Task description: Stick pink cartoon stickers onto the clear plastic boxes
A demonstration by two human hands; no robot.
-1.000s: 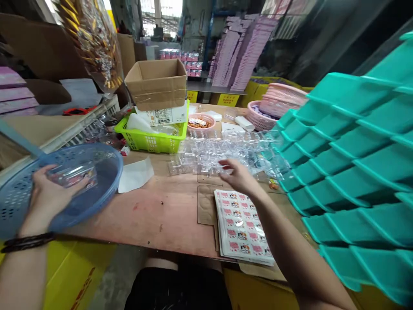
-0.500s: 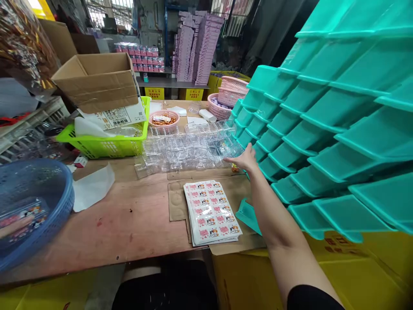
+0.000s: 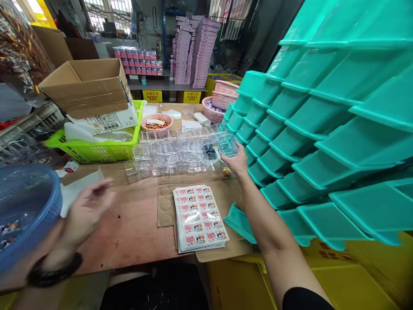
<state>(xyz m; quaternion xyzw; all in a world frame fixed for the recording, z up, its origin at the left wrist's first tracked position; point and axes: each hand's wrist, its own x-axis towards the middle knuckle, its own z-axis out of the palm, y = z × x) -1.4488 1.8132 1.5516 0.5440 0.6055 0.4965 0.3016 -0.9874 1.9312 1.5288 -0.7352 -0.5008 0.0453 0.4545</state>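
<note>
My right hand point(image 3: 237, 160) grips a clear plastic box point(image 3: 228, 145) at the right end of the other clear boxes point(image 3: 171, 153). Its thumb is on the near side and the fingers reach behind. Blurred by motion, my left hand point(image 3: 87, 211) hangs over the table's left part, fingers apart, with nothing seen in it. It wears a dark bracelet. Left of it stands a blue basket point(image 3: 60, 200), where a packed box with cat pictures point(image 3: 9, 232) shows in part. A stack of cat sticker sheets point(image 3: 201, 219) lies in front of me.
Nested teal bins point(image 3: 300, 129) lean along the right side, with a loose teal piece point(image 3: 240, 221) beside the stickers. Behind the clear boxes stands a pink basket of small brown items point(image 3: 157, 122). A green basket point(image 3: 93, 150) bears a cardboard box point(image 3: 87, 97).
My left hand has left the packed box in the blue basket and moved right over the table. My right hand has taken hold of a clear plastic box and lifted it slightly.
</note>
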